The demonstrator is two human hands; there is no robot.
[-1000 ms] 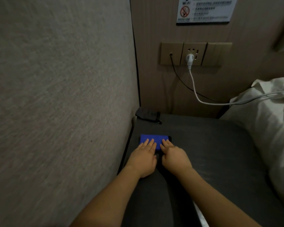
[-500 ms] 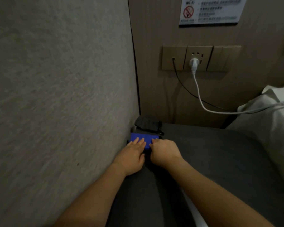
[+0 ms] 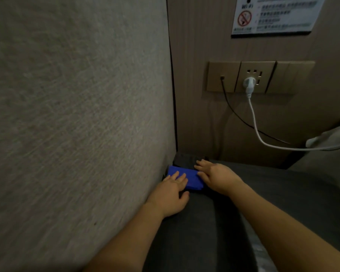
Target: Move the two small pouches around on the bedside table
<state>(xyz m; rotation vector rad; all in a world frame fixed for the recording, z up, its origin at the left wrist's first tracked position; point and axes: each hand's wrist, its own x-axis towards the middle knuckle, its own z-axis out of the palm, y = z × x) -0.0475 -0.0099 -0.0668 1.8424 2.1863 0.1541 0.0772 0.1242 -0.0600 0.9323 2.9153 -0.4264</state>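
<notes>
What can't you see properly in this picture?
- Black pouch, head view: mostly hidden by the blue pouch and the right hand.
- Blue pouch: near edge covered by the left hand.
- Wall sign: top cut off by the frame; print too blurred to read.
- White cable: its far end runs off the right edge.

Head view, downward, close over table (image 3: 283,193)
</notes>
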